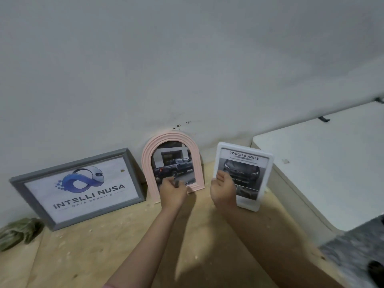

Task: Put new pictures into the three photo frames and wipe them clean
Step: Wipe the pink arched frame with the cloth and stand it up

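Standing the filled frames: left hand (173, 189) pinches the pink frame (172, 166); right hand (223, 187) grips the white frame (243, 175) at three o'clock. Next probably needs the cloth (18, 231) at nine o'clock.

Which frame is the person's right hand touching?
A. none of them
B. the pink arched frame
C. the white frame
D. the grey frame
C: the right hand holds the left edge of the white frame, while the left hand is at the pink arched frame.
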